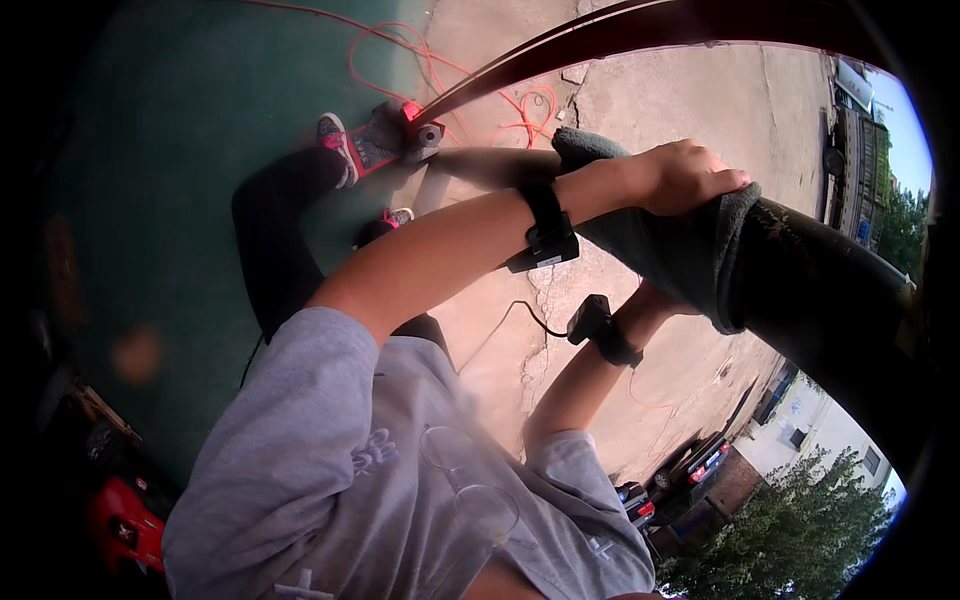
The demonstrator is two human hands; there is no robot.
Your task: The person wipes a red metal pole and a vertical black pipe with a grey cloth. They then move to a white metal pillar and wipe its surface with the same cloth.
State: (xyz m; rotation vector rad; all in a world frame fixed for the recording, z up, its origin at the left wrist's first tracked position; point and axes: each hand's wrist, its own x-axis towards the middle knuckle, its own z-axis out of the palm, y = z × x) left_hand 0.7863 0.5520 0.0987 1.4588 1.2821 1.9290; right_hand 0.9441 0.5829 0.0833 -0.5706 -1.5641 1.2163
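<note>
One gray cloth (pixel 655 250), wrapped around one thick dark pipe (pixel 815 265); clock directions below are from the cloth. Pipe sticks out at 4 o'clock, and a thinner-looking dark length (pixel 490 165) shows at about 10.

Two hands on it. Left hand (pixel 685 178) at 12: fingers curled closed over the cloth, knuckles up, thumb pointing to 3 along the cloth edge. Right hand (pixel 668 298) at 6: wrist and back partly visible, fingers behind the cloth, so can't tell how far closed or what they grip.

Two black wrist boxes, one per wrist: left one (pixel 545 252) at 9, right one (pixel 590 320) at 7–8, with one black cable (pixel 520 306) near it.

Further out: one gray shirt (pixel 330 480) toward 7–8, two dark trouser legs and two shoes with pink trim (pixel 362 155) toward 9–10. One dark red beam (pixel 640 45) arcs across 12. Orange cord (pixel 430 65), several loops, at 10.

Edges: one truck (pixel 848 175) at 2, at least two parked cars (pixel 690 465) at 6, one leafy tree (pixel 790 525) at 5, one red machine (pixel 130 525) at 8, partly cut by the dark rim.
</note>
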